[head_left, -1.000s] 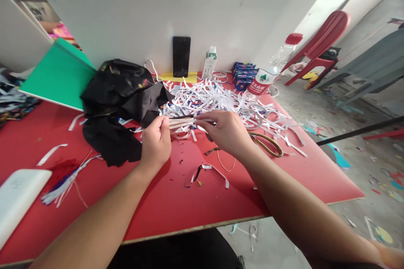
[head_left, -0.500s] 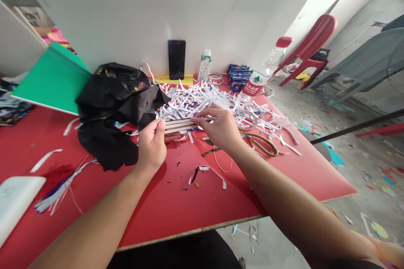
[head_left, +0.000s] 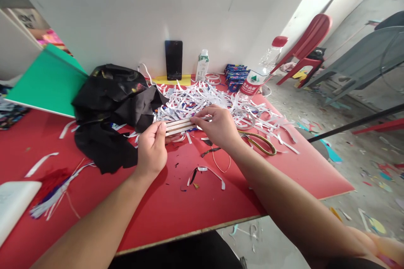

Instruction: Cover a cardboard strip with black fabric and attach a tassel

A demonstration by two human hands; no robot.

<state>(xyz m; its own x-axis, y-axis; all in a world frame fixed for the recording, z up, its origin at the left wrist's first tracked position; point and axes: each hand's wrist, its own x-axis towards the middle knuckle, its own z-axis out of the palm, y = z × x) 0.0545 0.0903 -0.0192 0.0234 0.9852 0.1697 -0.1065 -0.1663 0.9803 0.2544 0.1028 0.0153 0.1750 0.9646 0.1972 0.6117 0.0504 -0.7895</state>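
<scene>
Above the red table, my left hand [head_left: 152, 148] grips the left end of a small flat white piece with brown lines [head_left: 177, 126], thumb on top. My right hand [head_left: 218, 127] pinches at its right end; its fingers partly hide that end. A thin dark edge shows by the right fingertips, too small to name. Just behind both hands lies a heap of white paper strips [head_left: 192, 98]. A gold-brown loop of band [head_left: 263, 143] rests right of my right wrist. Black cloth [head_left: 110, 92] lies left of the heap.
A dark phone [head_left: 174, 59] leans on the wall beside a small white bottle [head_left: 202, 66]. Blue packets [head_left: 235, 77] and a large water bottle [head_left: 254, 80] stand at the back right. A green board [head_left: 47, 82] is at left, a white device [head_left: 15, 206] at front left.
The view has shifted slightly, so the things on the table sit a little further left. Both hands keep their hold on the striped piece, with hardly any movement.
</scene>
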